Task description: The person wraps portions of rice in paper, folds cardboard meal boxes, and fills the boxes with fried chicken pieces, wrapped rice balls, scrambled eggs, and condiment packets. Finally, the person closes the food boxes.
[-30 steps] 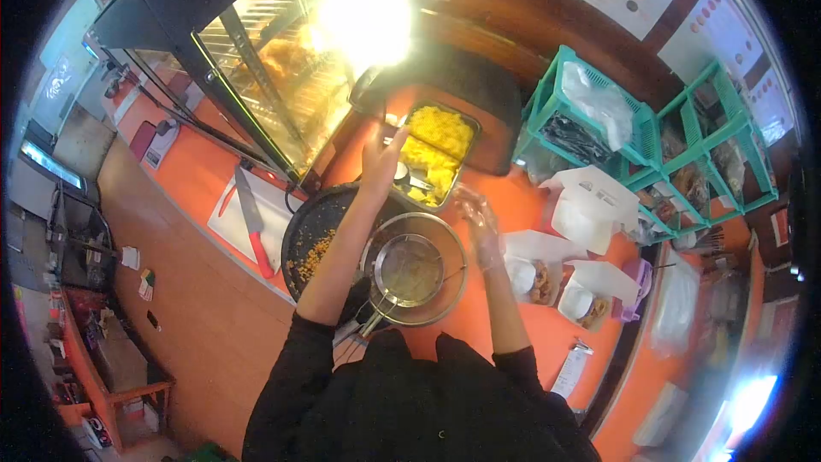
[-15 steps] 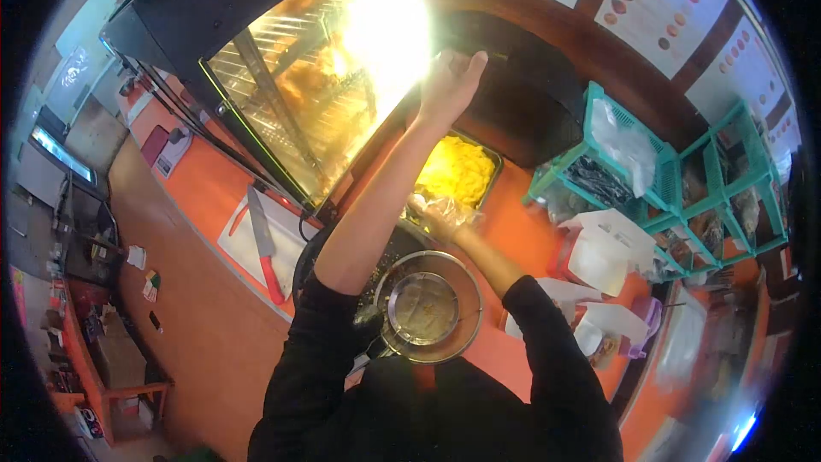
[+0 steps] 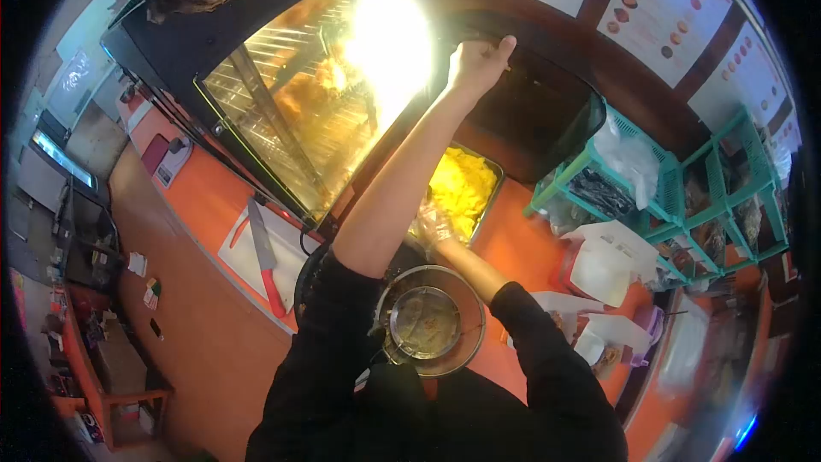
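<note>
My left hand (image 3: 479,67) is raised at the upper edge of a dark panel (image 3: 534,107) beside the lit glass cabinet (image 3: 316,94). Its fingers are curled and the thumb sticks up; what they grip, if anything, is hidden. Lower down, my right hand (image 3: 434,224), in a clear plastic glove, is at the near left side of a metal tray (image 3: 489,221) of lumpy yellow food (image 3: 462,188). My left forearm crosses in front and the fingers are partly hidden. A round wire strainer (image 3: 425,322) lies below my right hand, over a dark pan (image 3: 312,278).
A red-handled knife (image 3: 265,248) lies on a white cutting board (image 3: 242,239) at the left. Green plastic baskets (image 3: 590,171) with bags, and white boxes (image 3: 599,269), stand at the right. A bright lamp (image 3: 389,51) glares in the cabinet.
My left hand has shifted slightly up and right. My gloved right hand has moved a little to the left along the tray's near side. The whole view has shifted slightly.
</note>
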The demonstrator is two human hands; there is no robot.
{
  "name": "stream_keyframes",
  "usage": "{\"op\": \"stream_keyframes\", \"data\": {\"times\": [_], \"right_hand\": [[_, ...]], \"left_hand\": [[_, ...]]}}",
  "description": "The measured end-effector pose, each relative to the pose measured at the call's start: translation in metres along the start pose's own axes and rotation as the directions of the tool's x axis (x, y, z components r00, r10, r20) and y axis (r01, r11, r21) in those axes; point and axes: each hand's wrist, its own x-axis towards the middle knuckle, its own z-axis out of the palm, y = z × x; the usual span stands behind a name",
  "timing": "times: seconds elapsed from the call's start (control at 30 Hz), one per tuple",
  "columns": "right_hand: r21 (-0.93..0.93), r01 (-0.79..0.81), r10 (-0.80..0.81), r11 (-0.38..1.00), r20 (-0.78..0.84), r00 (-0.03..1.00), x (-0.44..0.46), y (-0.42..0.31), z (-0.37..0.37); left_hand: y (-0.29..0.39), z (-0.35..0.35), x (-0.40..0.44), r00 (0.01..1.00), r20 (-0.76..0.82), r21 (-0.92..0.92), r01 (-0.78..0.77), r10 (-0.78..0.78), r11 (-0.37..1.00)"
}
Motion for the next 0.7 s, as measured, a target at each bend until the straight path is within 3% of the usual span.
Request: {"op": "stream_keyframes", "data": {"times": [0.1,0.13,0.17,0.23,0.27,0.3,0.33,0.37,0.4,0.5,0.57,0.7], "right_hand": [[-0.043,-0.043,0.047,0.998,0.095,0.994,-0.005,0.007,0.029],[-0.180,-0.007,0.062,0.984,0.297,0.953,-0.003,-0.004,0.002],[-0.177,-0.004,0.059,0.984,0.303,0.951,-0.004,-0.007,-0.004],[0.053,-0.210,0.183,0.976,0.317,0.930,-0.002,-0.014,-0.017],[0.176,-0.472,0.361,0.864,0.435,0.825,0.004,-0.004,0.011],[0.238,-0.704,0.519,0.669,0.529,0.672,0.010,0.008,0.041],[0.140,-0.306,0.271,0.942,0.225,0.936,0.010,0.028,0.093],[0.106,-0.080,0.085,0.991,-0.045,0.995,-0.005,0.017,0.073],[-0.040,0.102,-0.109,0.994,-0.309,0.945,-0.021,0.005,0.053],[0.019,0.140,-0.141,0.990,0.144,0.980,-0.030,-0.010,-0.013],[0.050,0.126,-0.135,0.991,0.295,0.946,-0.028,-0.012,-0.033],[0.094,0.107,-0.137,0.990,0.437,0.889,-0.022,-0.017,-0.050]], "left_hand": [[-0.014,-0.012,-0.017,0.993,0.094,0.052,-0.078,0.073,0.996],[-0.022,-0.018,-0.028,0.992,0.125,0.021,-0.037,0.034,0.999],[-0.031,-0.025,-0.039,0.988,0.155,-0.011,0.009,-0.007,1.000],[-0.058,-0.042,-0.058,0.969,0.208,-0.118,0.163,-0.136,0.979],[-0.075,-0.051,-0.068,0.977,0.192,-0.137,0.117,-0.089,0.984],[-0.092,-0.060,-0.076,0.984,0.175,-0.156,0.066,-0.038,0.986],[-0.104,-0.073,-0.086,0.975,0.198,-0.145,0.126,-0.096,0.981],[-0.117,-0.085,-0.096,0.964,0.216,-0.132,0.186,-0.155,0.974],[-0.137,-0.095,-0.105,0.969,0.186,-0.086,0.181,-0.163,0.980],[-0.179,-0.119,-0.146,0.969,0.063,0.174,0.223,-0.237,0.959],[-0.209,-0.134,-0.179,0.972,0.024,0.258,0.219,-0.232,0.941],[-0.212,-0.149,-0.244,0.963,-0.070,0.266,0.268,-0.259,0.926]]}}
